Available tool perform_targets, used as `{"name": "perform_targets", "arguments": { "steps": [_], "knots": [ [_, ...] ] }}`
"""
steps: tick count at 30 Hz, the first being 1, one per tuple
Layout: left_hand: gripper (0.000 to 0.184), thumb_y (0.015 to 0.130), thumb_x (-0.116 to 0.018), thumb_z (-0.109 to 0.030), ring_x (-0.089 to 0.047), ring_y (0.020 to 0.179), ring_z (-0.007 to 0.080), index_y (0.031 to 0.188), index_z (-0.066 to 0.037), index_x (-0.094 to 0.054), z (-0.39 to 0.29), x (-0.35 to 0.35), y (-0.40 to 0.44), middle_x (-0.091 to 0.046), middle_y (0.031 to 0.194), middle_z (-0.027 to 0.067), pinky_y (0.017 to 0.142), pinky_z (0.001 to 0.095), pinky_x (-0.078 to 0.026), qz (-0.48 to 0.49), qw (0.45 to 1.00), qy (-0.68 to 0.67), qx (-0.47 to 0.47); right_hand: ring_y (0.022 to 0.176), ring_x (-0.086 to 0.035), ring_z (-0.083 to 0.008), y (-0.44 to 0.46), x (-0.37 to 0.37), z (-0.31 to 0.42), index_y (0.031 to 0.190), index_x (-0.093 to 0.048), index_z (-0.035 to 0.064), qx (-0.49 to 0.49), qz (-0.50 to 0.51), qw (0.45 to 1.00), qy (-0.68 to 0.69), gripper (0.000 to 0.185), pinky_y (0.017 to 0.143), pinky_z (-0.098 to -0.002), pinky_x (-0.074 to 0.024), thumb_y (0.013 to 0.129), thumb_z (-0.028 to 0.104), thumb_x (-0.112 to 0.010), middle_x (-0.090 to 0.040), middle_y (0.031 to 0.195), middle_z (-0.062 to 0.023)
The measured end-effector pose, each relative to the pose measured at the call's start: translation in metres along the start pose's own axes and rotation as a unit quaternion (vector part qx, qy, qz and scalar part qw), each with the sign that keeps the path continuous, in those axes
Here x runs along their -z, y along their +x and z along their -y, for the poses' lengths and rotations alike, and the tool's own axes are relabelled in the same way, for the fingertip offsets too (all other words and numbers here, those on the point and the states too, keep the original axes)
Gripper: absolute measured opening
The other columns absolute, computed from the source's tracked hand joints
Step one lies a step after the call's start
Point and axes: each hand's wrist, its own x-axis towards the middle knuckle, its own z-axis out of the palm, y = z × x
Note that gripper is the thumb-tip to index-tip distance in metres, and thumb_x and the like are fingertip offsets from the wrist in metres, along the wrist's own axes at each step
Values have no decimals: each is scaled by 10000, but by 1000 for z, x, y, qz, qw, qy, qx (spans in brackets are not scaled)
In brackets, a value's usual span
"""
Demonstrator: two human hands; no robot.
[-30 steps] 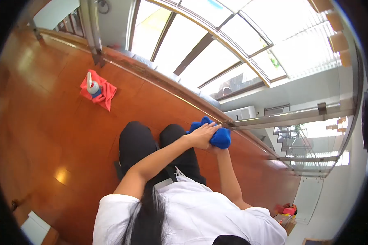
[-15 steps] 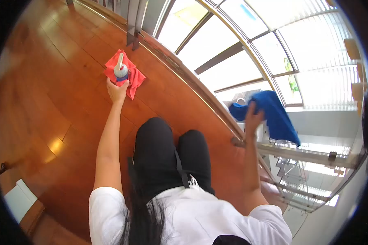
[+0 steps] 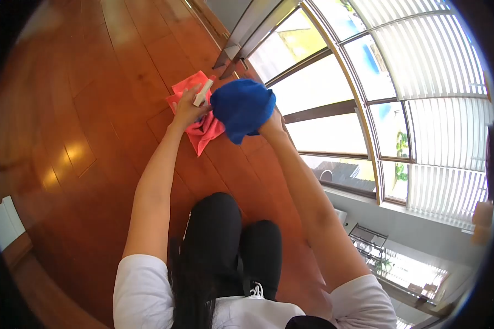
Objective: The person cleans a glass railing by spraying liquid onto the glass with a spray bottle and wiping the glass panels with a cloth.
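My left hand [image 3: 187, 111] is closed around a spray bottle, whose pale trigger head [image 3: 204, 92] rises above my fingers. The bottle's body is mostly hidden by the hand. Beneath it, a crumpled pink cloth [image 3: 208, 130] lies on the wooden floor. Just to the right, a blue cloth [image 3: 241, 107] is bunched over my right hand [image 3: 270, 126] and covers its fingers. The blue cloth is close beside the bottle's head; whether they touch, I cannot tell.
Brown wooden floorboards [image 3: 121, 137] stretch out in front and to the left. Tall windows [image 3: 324, 82] with dark frames run along the right, beyond a metal post [image 3: 241, 35]. A white object [image 3: 6, 222] stands at the left edge. Shelving [image 3: 368, 241] shows lower right.
My right hand has swung left with the blue cloth, from over the railing to beside the spray bottle. The view has turned, and my left hand stays at the bottle.
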Motion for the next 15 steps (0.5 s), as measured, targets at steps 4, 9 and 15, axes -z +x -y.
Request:
{"name": "perform_targets", "arguments": {
  "steps": [4, 9, 15],
  "knots": [
    [783, 644, -805, -223, -496, 1120, 220, 1323, -99, -436, -10, 10, -3, -482, 1226, 86, 952, 340, -400, 14, 1000, 8, -7, 1042, -542, -373, -39, -22, -24, 1121, -569, 88, -40, 152, 984, -88, 357, 841, -457, -476, 766, 109, -533, -533, 1159, -177],
    [663, 677, -797, -210, -510, 1071, 176, 1185, -39, -408, 25, 7, -11, -500, 1156, 86, 895, 322, -454, 75, 994, -67, 39, 1015, -542, -415, -185, -53, -107, 1117, -557, 19, -247, 149, 957, -32, 396, 876, -474, -447, 733, 95, -503, -551, 1139, -230],
    [621, 674, -796, -173, -542, 994, 153, 1172, -56, -442, 13, 1, -27, -555, 1052, 38, 880, 312, -461, 150, 984, -87, 31, 996, -588, -325, -494, -19, -265, 943, -620, -1, -485, 78, 869, 63, 297, 844, -442, -456, 776, 230, -536, -600, 1035, -253]
  ]
}}
